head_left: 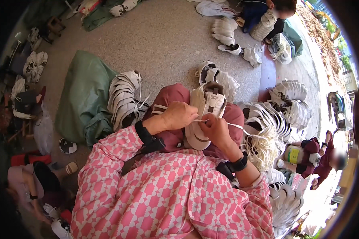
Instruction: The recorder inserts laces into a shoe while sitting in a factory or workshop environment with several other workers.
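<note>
A white shoe upper [205,107] rests on my lap, on dark red trousers [175,95]. My left hand [178,115] grips its left side. My right hand [214,128] pinches a white lace [243,128] that runs from the shoe out to the right. Both wrists wear black bands.
A row of stacked white shoe uppers [123,97] lies at my left on a green sack [85,97]. More stacks [275,119] and a bundle of white laces [263,149] sit to my right. Another person [267,16] sits at the far top, a small child [325,159] at right, someone else [36,183] lower left.
</note>
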Available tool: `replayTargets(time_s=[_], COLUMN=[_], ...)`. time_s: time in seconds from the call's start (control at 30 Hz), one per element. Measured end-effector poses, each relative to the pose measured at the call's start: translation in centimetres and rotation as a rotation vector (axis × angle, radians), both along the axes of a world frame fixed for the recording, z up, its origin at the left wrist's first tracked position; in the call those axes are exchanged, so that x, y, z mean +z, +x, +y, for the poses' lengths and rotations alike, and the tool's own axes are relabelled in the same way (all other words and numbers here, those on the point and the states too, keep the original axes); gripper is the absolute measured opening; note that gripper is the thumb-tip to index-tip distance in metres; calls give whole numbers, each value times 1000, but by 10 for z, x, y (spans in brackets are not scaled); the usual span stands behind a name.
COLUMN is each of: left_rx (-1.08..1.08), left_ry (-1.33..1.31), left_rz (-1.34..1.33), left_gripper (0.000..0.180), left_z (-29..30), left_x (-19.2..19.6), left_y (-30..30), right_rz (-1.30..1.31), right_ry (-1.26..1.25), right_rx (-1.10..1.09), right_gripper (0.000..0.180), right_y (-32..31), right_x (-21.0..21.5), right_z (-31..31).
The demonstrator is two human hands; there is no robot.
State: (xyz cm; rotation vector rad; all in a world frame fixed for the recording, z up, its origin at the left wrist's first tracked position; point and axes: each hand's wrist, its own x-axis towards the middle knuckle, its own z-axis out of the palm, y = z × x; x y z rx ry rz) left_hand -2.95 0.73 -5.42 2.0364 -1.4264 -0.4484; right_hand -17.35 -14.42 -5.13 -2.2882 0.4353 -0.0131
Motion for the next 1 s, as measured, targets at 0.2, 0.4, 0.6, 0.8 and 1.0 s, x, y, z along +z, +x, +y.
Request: replayTargets(time_s=[0.2,0.4,0.6,0.8,1.0], left_rx=[16,-159,-485,-587,-560], left_ry=[8,-148,-208,-67,-172], left_rz=[-54,-229,-256,-118,37], left_gripper=[24,19,43,36,32], left_z=[-6,-7,-27,-38,-38], left_x=[-3,14,37,23,14], left_y=[-9,7,34,44,42], right_rz=[-200,-184,-246,-39,-485], right_ry=[-74,-208,-175,28,-220], right_rx=[124,240,268,183,106], right_gripper=[13,11,11,15,11], right_y=[2,-2,-7,-13,6], right_x=[1,-4,-8,24,51], right_z=[-3,-7,-10,-11,-44])
